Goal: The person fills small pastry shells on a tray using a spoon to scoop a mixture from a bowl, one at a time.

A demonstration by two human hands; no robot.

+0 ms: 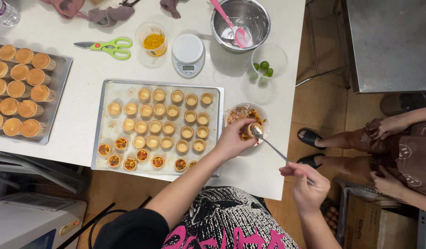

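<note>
1. Baking tray (102, 138) w/ small pastry cups sits left of our hands.
2. Left hand (231, 140) pinches one cup (246, 130) over the filling bowl (263, 113).
3. Right hand (307, 184), near-right, grips the spoon (268, 143); handle runs near-right to far-left, bowl end at the cup.

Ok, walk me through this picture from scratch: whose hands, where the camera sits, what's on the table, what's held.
There is one view, from a camera worn on a person's head, looking down. No machine here: two bare hands. The left hand holds a small pastry cup over a bowl of chopped filling. The right hand holds a long spoon, its tip at that cup. On the white table lie a tray of pastry cups, a few filled, a second tray of moulds, green scissors, a small scale and a steel bowl. Another person sits at the right.
</note>
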